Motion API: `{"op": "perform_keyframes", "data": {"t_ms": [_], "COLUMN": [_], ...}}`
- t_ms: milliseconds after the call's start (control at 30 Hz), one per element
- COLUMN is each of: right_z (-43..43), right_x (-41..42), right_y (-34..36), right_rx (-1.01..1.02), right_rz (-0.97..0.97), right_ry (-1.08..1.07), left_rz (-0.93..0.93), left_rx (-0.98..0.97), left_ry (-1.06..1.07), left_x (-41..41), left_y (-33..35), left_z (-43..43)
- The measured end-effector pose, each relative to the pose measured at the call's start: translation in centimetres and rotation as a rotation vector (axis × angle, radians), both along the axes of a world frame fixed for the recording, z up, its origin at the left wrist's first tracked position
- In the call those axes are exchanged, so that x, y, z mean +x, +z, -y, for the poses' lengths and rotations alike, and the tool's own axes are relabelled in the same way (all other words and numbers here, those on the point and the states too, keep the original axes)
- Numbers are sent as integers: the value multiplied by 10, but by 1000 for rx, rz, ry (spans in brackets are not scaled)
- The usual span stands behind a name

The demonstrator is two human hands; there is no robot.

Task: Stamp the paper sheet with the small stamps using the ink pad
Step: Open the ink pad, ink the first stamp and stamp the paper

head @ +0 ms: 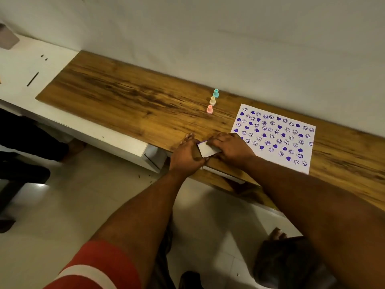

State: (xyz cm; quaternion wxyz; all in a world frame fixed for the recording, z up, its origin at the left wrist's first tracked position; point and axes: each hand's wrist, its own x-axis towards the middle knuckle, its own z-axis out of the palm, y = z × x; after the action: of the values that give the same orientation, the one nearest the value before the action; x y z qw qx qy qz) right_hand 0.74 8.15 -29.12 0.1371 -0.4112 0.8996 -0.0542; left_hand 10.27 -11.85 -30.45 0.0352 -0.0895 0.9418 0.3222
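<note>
A white paper sheet (277,140) covered with several purple smiley and heart prints lies on the wooden tabletop (129,99) at the right. Three small stamps stand in a row behind it: teal (216,93), beige (212,100) and pink (209,109). Near the table's front edge, both hands hold a small white ink pad case (206,150) with a purple edge showing. My left hand (186,155) grips its left side. My right hand (230,148) presses on its top and right side, partly over the sheet's corner.
A white wall runs behind the table. A white shelf unit (27,65) adjoins the table's left end. Below are a tiled floor, my feet and dark furniture at the left.
</note>
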Motion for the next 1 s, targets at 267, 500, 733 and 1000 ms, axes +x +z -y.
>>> {"op": "perform_keyframes", "data": {"t_ms": [267,500,733,1000], "right_z": [-1,9,24,31], "right_x": [-11,-40,-68,-78], "right_y": [5,25,22,5], "right_rx": [7,-40,-98,-67], "right_rz": [85,396,493,366], "right_ry": [22,12,-116,-166], "left_rz": [2,-23,-44,-57], "left_rx": [54,102,151,157], "left_ry": [31,54,88,109], "left_x": [6,9,11,11], "left_y": [-3,-5,-5,-9], "left_z": [0,-1,-4,-6]}}
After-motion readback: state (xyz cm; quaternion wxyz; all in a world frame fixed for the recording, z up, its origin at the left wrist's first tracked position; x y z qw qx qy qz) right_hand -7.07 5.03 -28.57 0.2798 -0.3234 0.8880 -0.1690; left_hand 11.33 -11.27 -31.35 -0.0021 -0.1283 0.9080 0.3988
